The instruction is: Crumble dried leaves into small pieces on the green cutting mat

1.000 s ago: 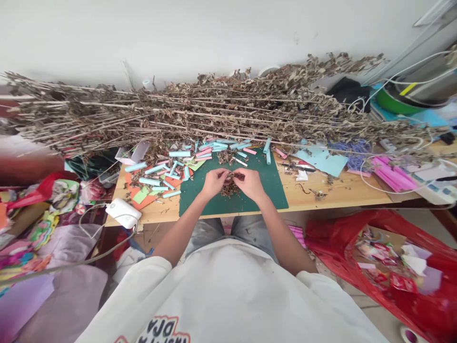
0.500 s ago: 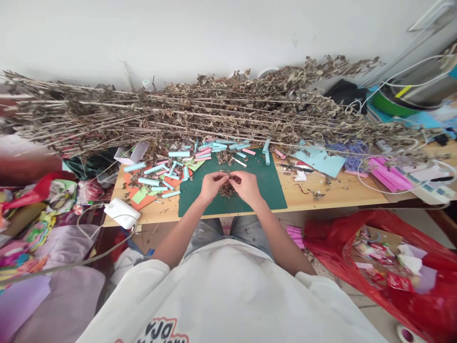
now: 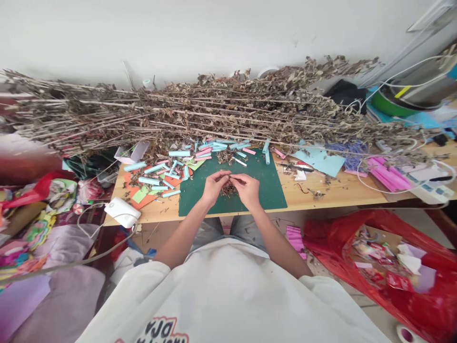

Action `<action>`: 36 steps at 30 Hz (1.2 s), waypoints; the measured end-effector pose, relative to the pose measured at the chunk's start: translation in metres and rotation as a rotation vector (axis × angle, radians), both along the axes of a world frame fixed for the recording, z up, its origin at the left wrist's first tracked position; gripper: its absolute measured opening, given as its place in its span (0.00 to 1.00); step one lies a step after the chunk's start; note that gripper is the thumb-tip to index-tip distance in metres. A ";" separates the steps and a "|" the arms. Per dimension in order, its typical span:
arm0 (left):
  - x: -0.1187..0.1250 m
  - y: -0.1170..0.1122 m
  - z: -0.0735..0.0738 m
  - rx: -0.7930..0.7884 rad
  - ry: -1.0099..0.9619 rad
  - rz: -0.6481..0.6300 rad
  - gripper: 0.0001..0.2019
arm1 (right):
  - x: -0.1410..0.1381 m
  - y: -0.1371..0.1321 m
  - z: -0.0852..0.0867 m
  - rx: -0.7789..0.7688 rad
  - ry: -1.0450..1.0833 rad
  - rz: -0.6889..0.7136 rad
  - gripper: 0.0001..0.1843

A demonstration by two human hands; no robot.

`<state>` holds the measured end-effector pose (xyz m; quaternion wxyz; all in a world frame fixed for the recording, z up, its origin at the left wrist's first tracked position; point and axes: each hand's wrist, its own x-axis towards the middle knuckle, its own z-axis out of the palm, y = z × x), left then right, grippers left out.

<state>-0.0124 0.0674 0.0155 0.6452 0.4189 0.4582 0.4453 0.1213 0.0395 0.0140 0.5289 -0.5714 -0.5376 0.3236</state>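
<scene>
Green mat [image 3: 195,197] on a wooden table [image 3: 357,197], and it's all going on right around the middle of it. Left hand [image 3: 213,186] and right hand [image 3: 248,187] come in from either side, mirror-image style, with the fingertips drawn together so they look like they're meeting, or near enough. Are they pinching something? Honestly can't tell; whatever might be in there is way too small and the fingers cover it.

Main thing to look at, if you ask me, is the pile of crumbled leaves [image 3: 228,192]. It sits on the mat between the two hands, on the body side of where the fingertips meet. Neither hand gets the advantage, they're about equally near. Long axis? Can't make one out, looks like a loose roundish heap, partly boxed in by the hands. Also can't judge whether either hand touches it.

Straight past the fingertips, toward the wall, there's a second leaf heap [image 3: 225,156] with a thin white tube [image 3: 239,162] lying slantwise beside it. Blue paper rolls [image 3: 179,154] are scattered mostly off to the left, so the left hand is closer to those. Behind everything, dried stalks [image 3: 200,114] stretch sideways along the back.
</scene>
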 end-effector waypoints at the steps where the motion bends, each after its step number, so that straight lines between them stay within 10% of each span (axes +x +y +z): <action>1: 0.000 -0.001 0.000 -0.002 -0.012 0.000 0.18 | 0.001 0.000 0.001 0.008 -0.012 -0.002 0.08; 12: -0.002 -0.002 -0.003 -0.072 -0.024 0.044 0.18 | 0.006 -0.005 -0.005 0.006 0.124 0.108 0.14; 25: -0.003 -0.007 0.000 -0.099 -0.078 -0.023 0.19 | 0.011 -0.006 -0.008 0.239 -0.319 0.037 0.11; 36: 0.000 -0.004 0.005 -0.121 -0.100 0.015 0.15 | 0.000 0.001 -0.011 -0.232 0.535 -0.092 0.11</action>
